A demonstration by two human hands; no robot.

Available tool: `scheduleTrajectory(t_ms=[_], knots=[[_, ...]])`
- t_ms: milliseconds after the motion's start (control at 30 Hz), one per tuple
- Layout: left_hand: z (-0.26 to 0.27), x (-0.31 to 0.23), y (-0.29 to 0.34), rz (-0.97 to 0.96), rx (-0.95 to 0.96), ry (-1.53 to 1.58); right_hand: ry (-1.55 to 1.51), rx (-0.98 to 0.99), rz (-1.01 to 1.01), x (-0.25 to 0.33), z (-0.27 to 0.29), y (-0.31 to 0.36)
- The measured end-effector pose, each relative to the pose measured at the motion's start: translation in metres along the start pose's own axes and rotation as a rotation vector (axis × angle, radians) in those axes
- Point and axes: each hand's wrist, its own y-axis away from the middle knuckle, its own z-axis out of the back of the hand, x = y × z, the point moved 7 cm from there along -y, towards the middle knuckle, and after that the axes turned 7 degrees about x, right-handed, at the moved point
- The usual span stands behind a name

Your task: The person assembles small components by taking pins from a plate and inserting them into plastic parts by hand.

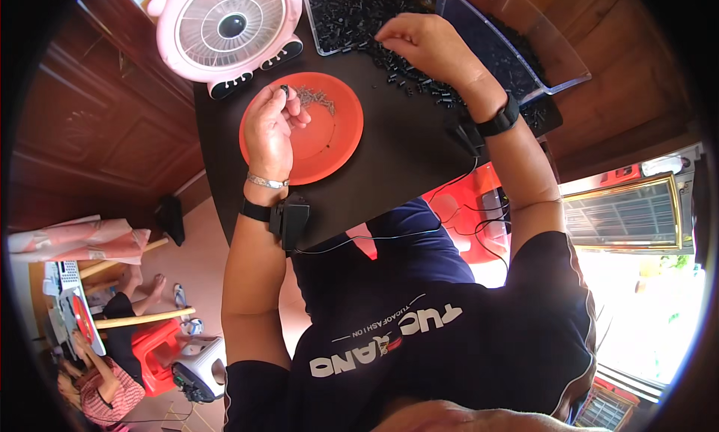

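Left hand [269,128] is pinching a half-hidden dark piece [284,90]; black parts [344,18] are lying beside right hand [434,48], grip indiscernible.

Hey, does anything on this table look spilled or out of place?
Yes: many small black pieces lie loose on the dark tabletop near the right hand, outside the clear tray and clear bin holding others. It looks like spillover, though it may be deliberate.

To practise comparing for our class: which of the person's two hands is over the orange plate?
The left hand, the one with the silver bracelet, is over the orange plate; the right hand is over black pieces.
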Motion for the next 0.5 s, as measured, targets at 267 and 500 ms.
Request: scheduleTrajectory(t_ms=[267, 500], knots=[[-0.001, 0.002, 0.000, 0.017, 0.015, -0.029, 0.222, 0.339, -0.021, -0.031, -0.046, 0.020], [-0.002, 0.007, -0.001, 0.041, 0.033, -0.078, 0.392, 0.437, -0.006, -0.034, -0.077, 0.022]])
